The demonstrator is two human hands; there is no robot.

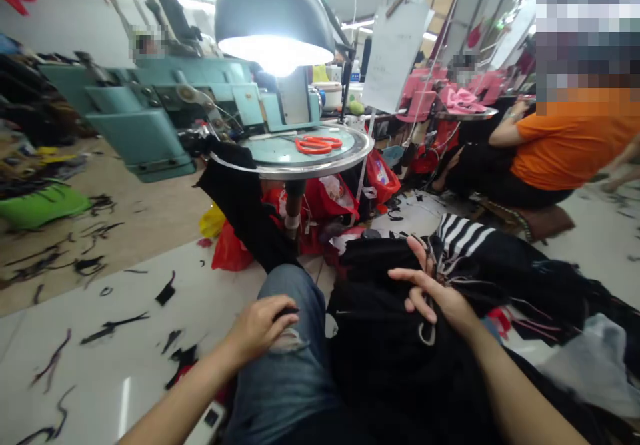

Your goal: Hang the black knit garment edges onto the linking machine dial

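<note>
The hands are held apart: the left hand (265, 328) is rested, fingers curled, on a knee in faded blue denim (293, 285), with a small dark piece (289, 311) apparently pinched between thumb and fingers. The right hand (443, 298) is spread, its fingers parted, above the black cloth heaped over the lap (385, 365); whether that cloth is touched cannot be told. A pale metal loop (433, 335) is seen just below its fingers.

A long strip of black fabric (240, 191) is draped from the head of the teal metal sewing machine (137, 135) down towards the knee. The work is therefore judged to be partway along, with one piece placed at the machine; no finished seam can be made out. Much seems to be left, since more black garments with white stripes (465, 238) are piled beside the lap, though which are already done cannot be told. Orange-handled scissors (320, 145) are laid on the round, metal-rimmed table (367, 148), out of both hands.
</note>
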